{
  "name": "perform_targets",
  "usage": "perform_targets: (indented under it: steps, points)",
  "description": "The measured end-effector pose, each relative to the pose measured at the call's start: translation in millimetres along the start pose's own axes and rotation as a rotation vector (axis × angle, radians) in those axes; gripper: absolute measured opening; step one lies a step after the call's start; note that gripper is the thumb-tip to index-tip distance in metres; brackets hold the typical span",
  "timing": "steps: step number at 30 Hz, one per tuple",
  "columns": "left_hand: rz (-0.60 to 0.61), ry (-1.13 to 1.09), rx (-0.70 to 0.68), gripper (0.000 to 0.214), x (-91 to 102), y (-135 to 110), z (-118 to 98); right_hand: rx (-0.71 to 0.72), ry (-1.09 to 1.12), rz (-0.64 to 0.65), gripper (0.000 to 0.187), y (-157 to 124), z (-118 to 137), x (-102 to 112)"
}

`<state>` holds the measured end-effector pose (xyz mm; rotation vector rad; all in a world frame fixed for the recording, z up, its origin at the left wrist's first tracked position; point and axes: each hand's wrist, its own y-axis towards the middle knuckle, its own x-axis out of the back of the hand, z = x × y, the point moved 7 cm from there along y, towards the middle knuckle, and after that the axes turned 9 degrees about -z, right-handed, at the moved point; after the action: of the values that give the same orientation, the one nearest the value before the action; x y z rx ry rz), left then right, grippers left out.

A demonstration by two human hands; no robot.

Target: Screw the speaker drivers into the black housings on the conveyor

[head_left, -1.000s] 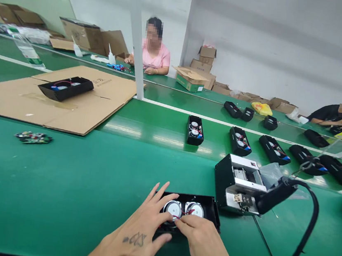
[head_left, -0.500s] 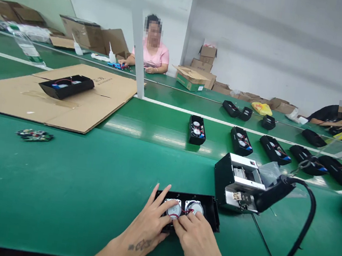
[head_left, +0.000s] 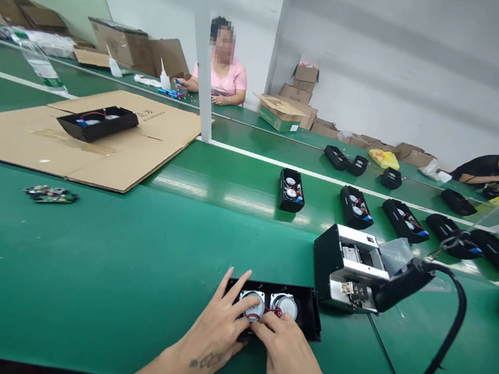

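A black speaker housing (head_left: 304,312) lies open at the near edge of the green belt, with two round silver speaker drivers (head_left: 286,304) and red wires inside. My left hand (head_left: 216,331) rests on the housing's left end, fingers spread over the left driver. My right hand (head_left: 287,355) has its fingers pinched together at the wires between the two drivers; what they grip is too small to name.
A black and silver machine (head_left: 349,266) with a thick black cable (head_left: 439,350) stands just right of the housing. More open black housings (head_left: 292,190) run along the belt. Flat cardboard (head_left: 113,146) bears another housing. A circuit board (head_left: 51,193) lies left. Two people sit at the far side.
My right hand has drawn slightly back toward me while staying at the wires. My left hand has barely moved. The housings on the far belt have shifted a little to the right.
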<state>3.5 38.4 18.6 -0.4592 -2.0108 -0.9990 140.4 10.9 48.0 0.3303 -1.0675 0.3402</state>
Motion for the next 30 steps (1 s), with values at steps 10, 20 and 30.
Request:
perform_targets:
  steps: [10,20,30]
  points:
    - [0.103,-0.131,0.045,0.028,-1.7,25.9,17.8,-0.100,-0.282,0.100,0.051,17.8,5.2,-13.7]
    - [0.482,-0.474,0.397,0.035,8.4,91.0,73.5,-0.155,0.059,0.201,0.034,87.2,-24.6,39.4]
    - [0.501,-0.495,0.368,0.036,3.5,90.5,70.6,-0.142,0.011,0.152,0.043,87.2,-30.6,30.5]
